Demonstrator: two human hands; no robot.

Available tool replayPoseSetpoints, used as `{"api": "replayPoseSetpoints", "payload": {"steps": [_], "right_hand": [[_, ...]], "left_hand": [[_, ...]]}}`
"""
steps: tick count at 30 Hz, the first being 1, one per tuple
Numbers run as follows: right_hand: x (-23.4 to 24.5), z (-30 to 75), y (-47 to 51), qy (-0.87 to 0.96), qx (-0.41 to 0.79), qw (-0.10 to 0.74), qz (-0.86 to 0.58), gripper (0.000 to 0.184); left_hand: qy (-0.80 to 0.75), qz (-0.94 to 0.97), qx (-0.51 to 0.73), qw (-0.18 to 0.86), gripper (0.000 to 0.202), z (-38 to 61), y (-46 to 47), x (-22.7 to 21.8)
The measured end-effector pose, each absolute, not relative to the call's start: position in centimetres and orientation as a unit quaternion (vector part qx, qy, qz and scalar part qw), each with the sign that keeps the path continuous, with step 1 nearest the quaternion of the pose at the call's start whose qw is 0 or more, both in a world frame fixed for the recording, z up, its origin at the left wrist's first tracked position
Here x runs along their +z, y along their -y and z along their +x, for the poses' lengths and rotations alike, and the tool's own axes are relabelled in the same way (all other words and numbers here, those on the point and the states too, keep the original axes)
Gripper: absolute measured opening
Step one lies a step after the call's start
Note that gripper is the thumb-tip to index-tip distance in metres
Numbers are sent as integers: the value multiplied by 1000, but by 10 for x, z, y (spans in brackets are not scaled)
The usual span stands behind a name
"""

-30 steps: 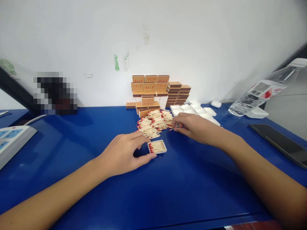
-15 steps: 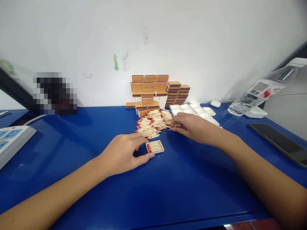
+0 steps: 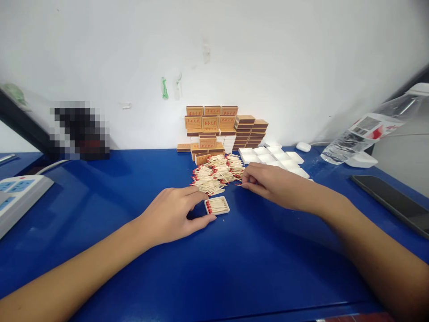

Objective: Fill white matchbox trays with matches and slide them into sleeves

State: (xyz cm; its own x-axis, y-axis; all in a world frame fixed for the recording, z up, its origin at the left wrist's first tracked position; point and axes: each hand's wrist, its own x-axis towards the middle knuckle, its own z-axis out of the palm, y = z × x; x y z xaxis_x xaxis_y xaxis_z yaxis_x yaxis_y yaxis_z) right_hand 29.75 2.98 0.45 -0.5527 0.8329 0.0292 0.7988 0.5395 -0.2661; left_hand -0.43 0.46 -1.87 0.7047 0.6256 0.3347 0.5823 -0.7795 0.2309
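A small white matchbox tray lies on the blue table, partly filled with red-tipped matches. My left hand steadies it at its left end, thumb at the near corner and fingers at the far one. To the right, my right hand has thumb and fingertips pinched together. A match pokes out of that pinch, its red head pointing left. Beyond the tray spreads a loose heap of matches, just left of my right fingertips.
Stacked matchboxes stand against the wall behind the heap. Empty white trays sit behind my right hand. Farther right are a plastic bottle, a white case and a phone. A power strip lies at left.
My right hand has drawn slightly back from the edge of the heap, with a match showing in its pinch. The left hand stays at the tray. The view has shifted slightly.
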Motion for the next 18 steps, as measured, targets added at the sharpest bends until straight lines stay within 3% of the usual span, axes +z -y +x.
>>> {"api": "replayPoseSetpoints", "payload": {"steps": [5,12,18], "right_hand": [[11,271,-7,891,112,113,-425,14],[0,240,13,923,22,105,-369,17],[6,257,6,913,79,120,-382,11]], "left_hand": [[-328,922,200,55,27,-3,-3,-18],[-313,929,192,48,25,-1,0,-20],[-315,928,193,54,28,-2,-1,-20]]}}
